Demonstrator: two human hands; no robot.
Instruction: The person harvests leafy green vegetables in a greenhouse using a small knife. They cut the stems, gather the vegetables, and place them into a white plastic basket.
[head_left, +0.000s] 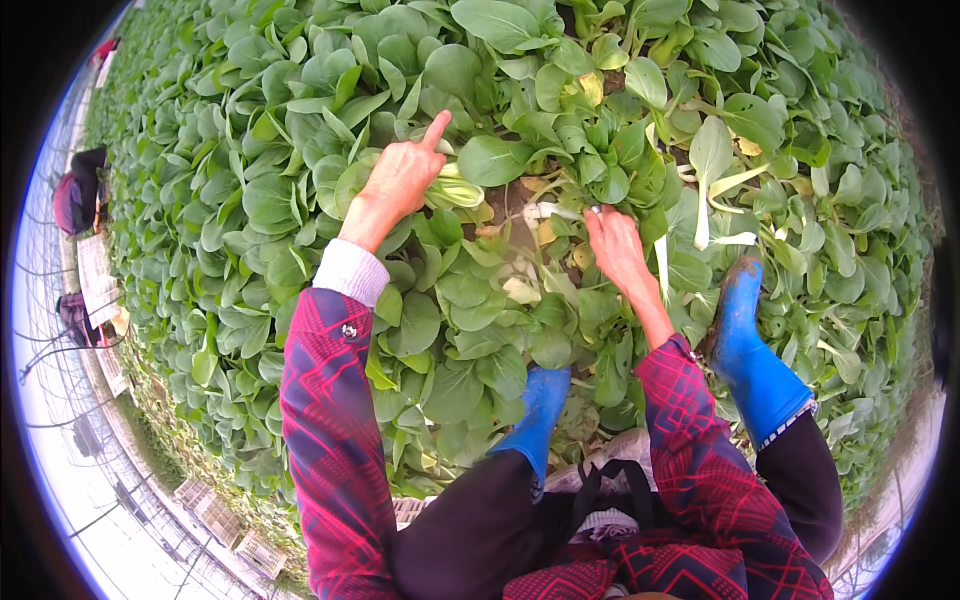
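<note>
My left hand (403, 171) is closed around a head of bok choy (457, 189) lying sideways, its pale stalks showing at the right of the hand and its leaves at the left. The index finger points out, away from the stalks. My right hand (616, 241) has its fingers curled low against a leafy bok choy plant (611, 161). A small shiny spot shows at those fingers; whether it is a ring or a tool is unclear. Leaves hide the fingertips. Between the hands lie a pale stalk (551, 212), yellowed leaves and bare soil (514, 210).
Dense bok choy (187, 165) surrounds me. Loose leaves (705, 180) lie at the right, beside my blue rubber boot (742, 322); my other boot (544, 405) stands among plants. Plastic crates (217, 517) line the left edge, where a bent-over person (75, 195) works. A plastic bag (630, 450) lies below me.
</note>
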